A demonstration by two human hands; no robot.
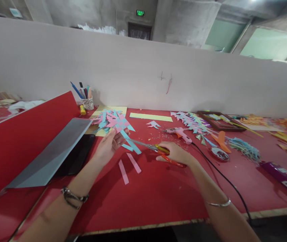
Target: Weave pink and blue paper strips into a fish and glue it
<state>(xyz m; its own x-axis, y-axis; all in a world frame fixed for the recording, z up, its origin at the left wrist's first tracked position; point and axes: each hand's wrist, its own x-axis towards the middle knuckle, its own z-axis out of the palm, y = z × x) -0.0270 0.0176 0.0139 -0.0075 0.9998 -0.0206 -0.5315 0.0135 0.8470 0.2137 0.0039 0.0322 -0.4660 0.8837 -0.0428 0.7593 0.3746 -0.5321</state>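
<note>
My left hand (110, 144) pinches a woven piece of pink and blue paper strips (122, 123), held just over the table. A blue strip (132, 144) hangs from it toward the lower right. My right hand (175, 154) is closed round scissors (162, 150) with red and yellow handles. Their blades point left and reach the blue strip; whether they touch it I cannot tell. Two pink paper strips (129, 168) lie on the table below, and a blue strip (127, 147) lies under the held piece.
Behind my left hand is a pile of pink and blue strips (105, 118). A pink glue gun (180, 133) with a black cord lies to the right, near a woven paper garland (191, 121). A pen cup (87, 102) stands at the back left, beside a leaning grey sheet (55, 154).
</note>
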